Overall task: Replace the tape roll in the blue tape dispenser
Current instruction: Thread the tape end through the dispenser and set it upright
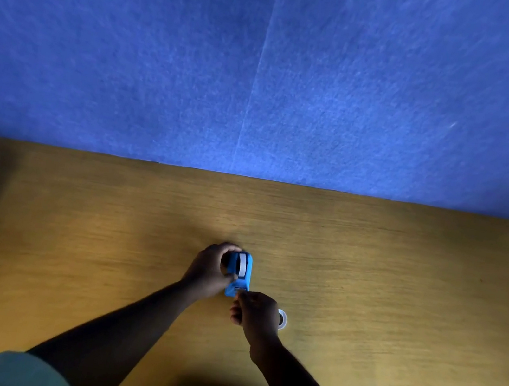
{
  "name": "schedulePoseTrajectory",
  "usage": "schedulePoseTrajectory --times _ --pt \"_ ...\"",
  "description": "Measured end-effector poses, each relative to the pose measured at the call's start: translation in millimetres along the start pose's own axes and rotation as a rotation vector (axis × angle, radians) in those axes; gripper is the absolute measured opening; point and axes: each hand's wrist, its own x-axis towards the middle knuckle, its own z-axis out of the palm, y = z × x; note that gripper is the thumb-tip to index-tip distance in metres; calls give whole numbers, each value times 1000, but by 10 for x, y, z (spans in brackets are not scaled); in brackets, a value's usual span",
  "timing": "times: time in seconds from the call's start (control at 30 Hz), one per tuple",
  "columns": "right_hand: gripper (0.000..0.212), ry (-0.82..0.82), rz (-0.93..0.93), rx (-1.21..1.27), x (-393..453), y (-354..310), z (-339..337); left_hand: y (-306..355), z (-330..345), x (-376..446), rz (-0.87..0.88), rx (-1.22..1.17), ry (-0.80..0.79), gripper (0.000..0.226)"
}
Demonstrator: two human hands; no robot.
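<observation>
Looking down from head height, two bare forearms reach forward from pale green sleeves point(18, 370) at the bottom edge, over a wooden desk point(366, 277).

Nearest, the right hand point(255, 315) is curled with fingers together, its thumb and forefinger pinched right at the near end of the dispenser point(239, 274), where the cutter sits. Whether it grips a tape end there is too small to tell. Just behind this hand, partly hidden by it, a second roll point(282, 318) lies flat on the desk; only a whitish arc of it shows.

Slightly farther, the left hand point(209, 269) is clamped around the dispenser's left side and far end, steadying it. The dispenser stands on the desk at mid-frame, small and bright blue, pointing toward the person. A white roll point(241, 265) sits upright in its cradle.

Handling, as a judgement: the dispenser looks like light, rigid plastic that would slide on the smooth wood, so it wants a firm grip on its flat sides. The cutter end is likely serrated and best avoided. The roll is light and stiff at its core, best taken by its edges; the loose tape is thin, sticky and prone to curling back.

Beyond the desk rises a blue felt partition point(397, 82), with a faint vertical seam.
</observation>
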Motion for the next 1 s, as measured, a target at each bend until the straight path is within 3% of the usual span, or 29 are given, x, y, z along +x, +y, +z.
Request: schedulePoseTrajectory --times 0.23,0.47,0.73,0.83,1.0 --pt "28 8 -133 -109 -20 81 25 -34 60 -64 -32 -21 -43 88" --pt "17 11 -156 -167 43 132 15 -38 103 -127 -37 -27 -15 92" --pt "10 -39 -85 -180 106 115 -19 11 73 -185 -27 30 -35 91" --pt "22 -28 -39 -208 140 73 -44 26 63 -205 -17 86 -50 92" --pt "23 57 -39 -423 209 -15 -151 10 106 -280 -12 122 -106 99"
